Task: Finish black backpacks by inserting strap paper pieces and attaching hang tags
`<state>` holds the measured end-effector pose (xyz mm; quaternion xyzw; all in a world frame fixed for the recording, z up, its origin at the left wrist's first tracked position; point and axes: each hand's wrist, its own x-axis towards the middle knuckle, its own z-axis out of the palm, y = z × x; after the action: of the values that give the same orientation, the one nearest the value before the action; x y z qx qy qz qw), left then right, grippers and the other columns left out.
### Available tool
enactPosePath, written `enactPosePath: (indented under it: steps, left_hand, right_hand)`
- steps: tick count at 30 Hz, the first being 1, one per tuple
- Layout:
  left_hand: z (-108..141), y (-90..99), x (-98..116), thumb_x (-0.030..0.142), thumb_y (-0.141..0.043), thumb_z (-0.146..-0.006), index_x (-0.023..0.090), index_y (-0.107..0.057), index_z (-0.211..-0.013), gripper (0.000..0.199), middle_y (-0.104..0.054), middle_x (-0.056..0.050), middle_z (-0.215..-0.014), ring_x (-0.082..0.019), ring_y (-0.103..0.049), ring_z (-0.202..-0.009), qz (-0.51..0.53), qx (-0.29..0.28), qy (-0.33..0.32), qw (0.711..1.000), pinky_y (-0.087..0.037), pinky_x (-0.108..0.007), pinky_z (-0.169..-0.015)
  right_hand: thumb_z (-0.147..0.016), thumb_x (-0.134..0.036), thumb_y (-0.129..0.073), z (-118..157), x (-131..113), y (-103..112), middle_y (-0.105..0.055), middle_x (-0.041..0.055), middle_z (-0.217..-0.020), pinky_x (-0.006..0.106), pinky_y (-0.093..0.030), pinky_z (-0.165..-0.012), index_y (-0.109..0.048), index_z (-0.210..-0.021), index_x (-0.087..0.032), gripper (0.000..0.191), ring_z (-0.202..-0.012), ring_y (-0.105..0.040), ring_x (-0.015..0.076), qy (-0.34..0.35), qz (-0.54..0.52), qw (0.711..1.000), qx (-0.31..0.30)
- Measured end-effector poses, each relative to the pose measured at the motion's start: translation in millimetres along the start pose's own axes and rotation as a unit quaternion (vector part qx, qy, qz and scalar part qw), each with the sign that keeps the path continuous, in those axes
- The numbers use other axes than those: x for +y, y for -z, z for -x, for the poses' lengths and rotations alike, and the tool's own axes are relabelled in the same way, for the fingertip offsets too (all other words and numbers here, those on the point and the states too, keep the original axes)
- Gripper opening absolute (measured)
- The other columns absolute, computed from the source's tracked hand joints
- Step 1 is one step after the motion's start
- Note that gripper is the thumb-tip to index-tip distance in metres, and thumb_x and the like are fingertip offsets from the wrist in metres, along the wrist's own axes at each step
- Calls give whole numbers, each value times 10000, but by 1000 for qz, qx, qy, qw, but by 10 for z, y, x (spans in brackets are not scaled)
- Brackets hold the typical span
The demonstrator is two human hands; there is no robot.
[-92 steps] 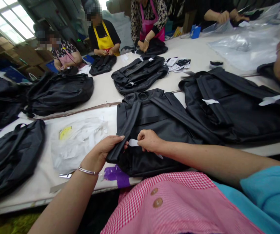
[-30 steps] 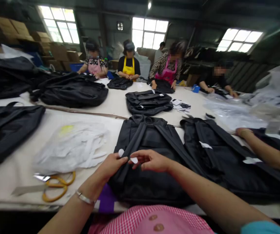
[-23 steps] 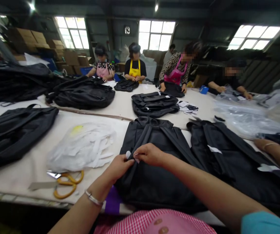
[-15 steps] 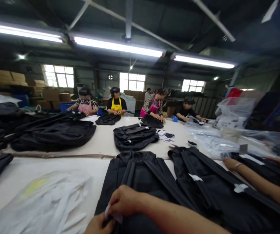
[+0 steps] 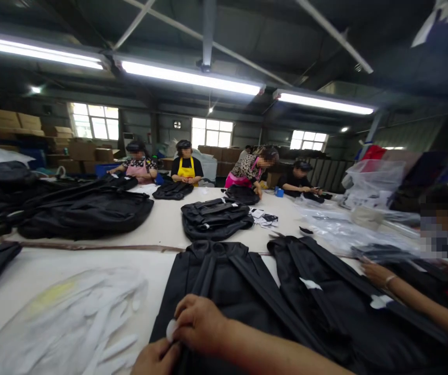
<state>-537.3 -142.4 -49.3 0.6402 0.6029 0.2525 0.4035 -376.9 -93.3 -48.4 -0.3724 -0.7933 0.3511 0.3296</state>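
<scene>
A black backpack (image 5: 231, 281) lies before me with its straps facing up. Over its lower left part, my right hand (image 5: 200, 323) pinches a small white piece (image 5: 171, 330) between closed fingers. My left hand (image 5: 156, 358) meets it from below at the bottom edge, thumb and finger closed on the same white piece. Part of the left hand is cut off by the frame. A second black backpack (image 5: 348, 307), with white pieces on its straps, lies to the right.
A plastic bag with white strips (image 5: 87, 317) lies at left. Further black bags (image 5: 216, 216) and white labels (image 5: 263, 217) are across the table. At right a person's hand (image 5: 375, 273) reaches in by clear plastic (image 5: 336, 229). Several people work opposite.
My hands have shifted slightly, and the white piece now shows as a rounded shape. The person at right has moved the hand and leaned in; a person opposite bends lower.
</scene>
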Motion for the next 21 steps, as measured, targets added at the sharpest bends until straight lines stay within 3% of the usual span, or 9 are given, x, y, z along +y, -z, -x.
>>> enactPosePath:
  steps: [2, 5, 8, 13, 18, 21]
  left_hand:
    - [53, -3, 23, 556, -540, -734, 202, -673, -607, 399, -659, -23, -643, -250, -618, -738, 21, 10, 7, 1000, -470, -293, -656]
    - [86, -11, 10, 526, -563, -734, 170, -661, -621, 386, -615, -18, -607, -201, -570, -663, 50, 12, 16, 999, -418, -261, -595]
    - [85, -45, -58, 506, -567, -745, 153, -640, -611, 385, -546, 6, -559, -146, -481, -564, 72, 14, 44, 996, -338, -238, -514]
    - [122, -89, -95, 507, -573, -768, 128, -715, -785, 405, -587, 2, -622, -138, -486, -579, 134, -21, 48, 990, -355, -234, -534]
    - [121, -94, -95, 539, -579, -775, 128, -733, -785, 439, -626, -15, -679, -163, -521, -669, 97, -8, 14, 995, -374, -236, -572]
    - [102, -99, -127, 554, -565, -788, 119, -719, -761, 462, -592, -7, -640, -145, -490, -627, 80, -4, 18, 997, -349, -234, -555]
  right_hand:
    - [-780, -289, -662, 89, -31, 42, -696, 20, -832, 243, -475, -763, -773, -788, -230, 126, -810, -636, 159, -21, -4, 1000, -4]
    - [-832, -290, -585, 171, -12, 59, -641, -2, -646, 225, -450, -614, -750, -820, -163, 209, -629, -577, 130, -121, -118, 985, -33]
    - [-829, -236, -551, 174, 43, 25, -625, -14, -640, 211, -415, -580, -739, -814, -146, 208, -603, -534, 111, -135, -128, 982, -37]
    - [-725, -115, -594, 82, -31, 10, -595, -43, -548, 214, -402, -502, -673, -1153, -134, 436, -514, -531, 118, -207, -97, 972, -45]
    - [-689, -111, -631, -8, -134, 48, -569, -46, -519, 210, -385, -466, -707, -1077, -111, 395, -489, -520, 111, -230, -73, 965, -101]
    - [-684, -111, -642, -15, -133, 57, -502, -69, -489, 201, -363, -450, -717, -1025, -110, 349, -466, -460, 86, -240, -102, 961, -96]
